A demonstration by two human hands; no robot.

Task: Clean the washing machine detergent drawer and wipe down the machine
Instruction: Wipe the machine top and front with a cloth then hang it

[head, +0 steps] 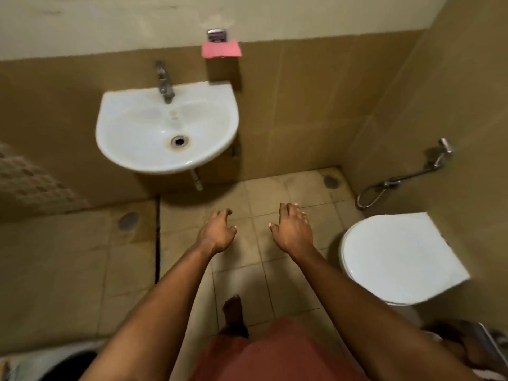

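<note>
A sliver of the washing machine [52, 361], white with a dark opening, is showing at the lower-left corner of the head view. It is lying well behind and to the left of the left hand [217, 232], down by that arm's elbow. Its detergent drawer is not showing, and the machine's long axis cannot be told from so small a part. The left hand is hanging over the tiled floor [275, 193] with fingers loosely curled, holding nothing. The right hand [292, 229], just beside it, is spreading relaxed fingers and is likewise holding nothing. The left arm is lying nearer the machine, so reaching it would probably mean turning back and to the left. Ahead of both hands and off to the left, a white sink [110, 144] is jutting from the wall under a metal tap [164, 81]. Farther ahead, a pink cloth [221, 49] is resting on a wall holder. To the right of the right hand a closed toilet [395, 257] is standing, with a hand sprayer [390, 184] hanging on the wall beyond it.
</note>
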